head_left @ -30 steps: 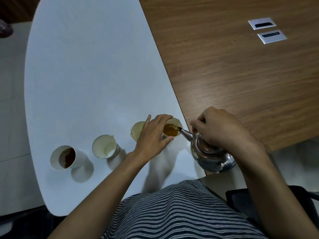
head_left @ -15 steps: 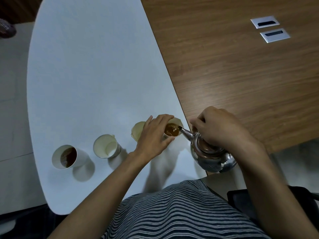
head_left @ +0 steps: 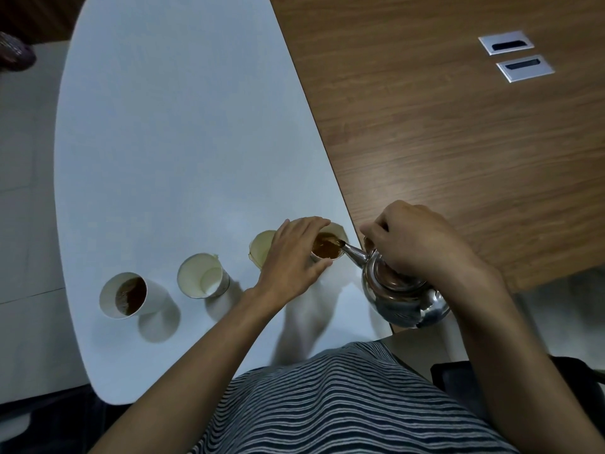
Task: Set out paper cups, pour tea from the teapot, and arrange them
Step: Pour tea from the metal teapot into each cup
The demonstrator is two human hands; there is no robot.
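White counter (head_left: 183, 132) carries four paper cups in a row — the left hand (head_left: 291, 257) curls around the rightmost cup (head_left: 327, 247), light and crushable, while the right hand (head_left: 415, 237) grips the tilted steel teapot (head_left: 399, 290) on top, likely heavy and slick.

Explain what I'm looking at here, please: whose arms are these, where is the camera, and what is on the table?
There is no robot: a person wears a camera on the head, looking down at their own arms. The left hand holds a paper cup steady. The right hand grips the top of a shiny metal teapot, tilted so that its spout reaches the cup's rim; brown tea is in the cup. Three more cups stand in a row on the white table: the far-left cup already has tea, the empty cup beside it has none, and the half-hidden cup looks empty. A wooden table adjoins.
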